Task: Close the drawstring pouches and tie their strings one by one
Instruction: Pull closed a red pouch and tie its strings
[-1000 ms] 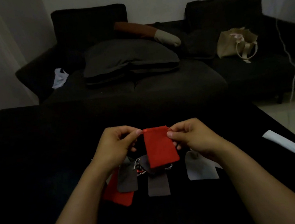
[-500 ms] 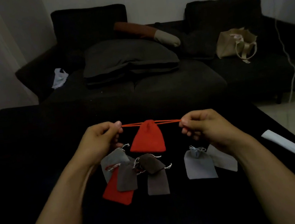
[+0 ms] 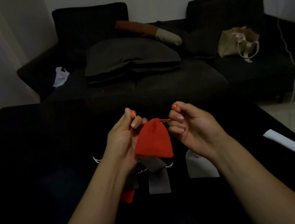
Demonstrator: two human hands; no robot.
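A red drawstring pouch (image 3: 153, 140) hangs above the black table (image 3: 38, 161), its mouth cinched into gathers. My left hand (image 3: 125, 134) pinches the pouch's left string, and my right hand (image 3: 188, 125) pinches the right string; both hands sit close against the gathered top. Beneath them lie other pouches: a dark brown one (image 3: 153, 163), a grey one (image 3: 159, 183), a pale grey one (image 3: 201, 166) under my right wrist, and a second red one (image 3: 127, 196) half hidden by my left forearm.
A white flat strip (image 3: 287, 143) lies at the table's right edge. Behind the table stands a dark sofa (image 3: 176, 82) with cushions, a beige tote bag (image 3: 236, 42) and a white plastic bag (image 3: 61, 78). A white cable (image 3: 292, 62) hangs at the right.
The flat red pouch was pulled shut as my hands drew the strings apart. Now my hands have come back together at its gathered top, strings still pinched.
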